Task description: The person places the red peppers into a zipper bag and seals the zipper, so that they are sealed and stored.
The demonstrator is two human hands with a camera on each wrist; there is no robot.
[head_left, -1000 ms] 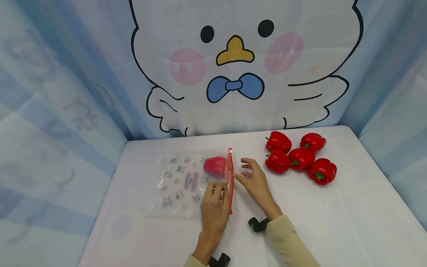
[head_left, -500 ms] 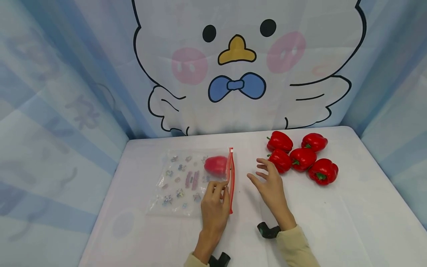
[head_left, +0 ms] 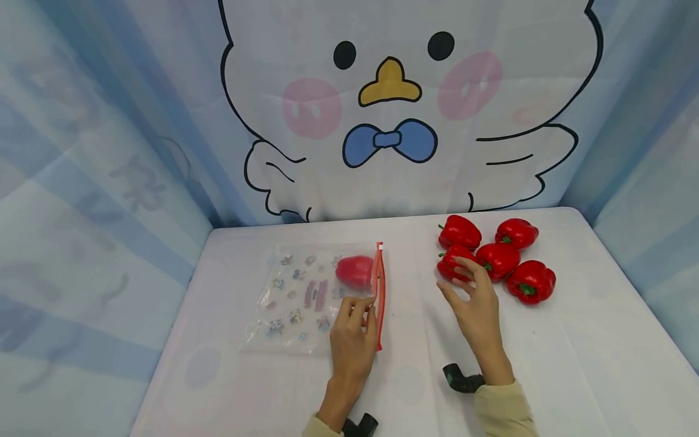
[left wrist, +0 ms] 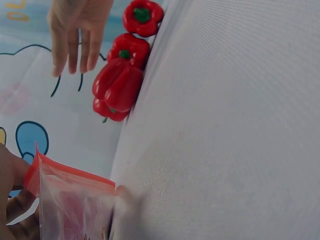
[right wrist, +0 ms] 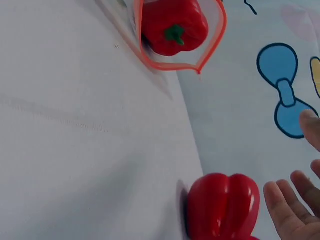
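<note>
A clear zip bag (head_left: 297, 303) with a red zip edge (head_left: 380, 291) and printed flower shapes lies flat on the table. Inside it, close to the mouth, is a red bell pepper (head_left: 354, 272); the right wrist view shows its green stem through the gaping opening. My left hand (head_left: 352, 340) pinches the bag at its mouth. Above the table, my right hand (head_left: 480, 306) has its fingers spread and relaxed, holding nothing. Its fingertips overlap the nearest left bell pepper (head_left: 449, 268) of the loose group; the right wrist view shows them beside that pepper (right wrist: 222, 205).
Several loose red bell peppers, such as the front right one (head_left: 531, 282) and the back right one (head_left: 516, 233), sit together on the right of the white table (head_left: 590, 364). A cartoon-printed curtain (head_left: 382, 188) hangs behind the table's back edge.
My right hand has left the bag's mouth and moved right to the loose peppers. The left hand keeps its pinch on the bag, and the bag lies where it was.
</note>
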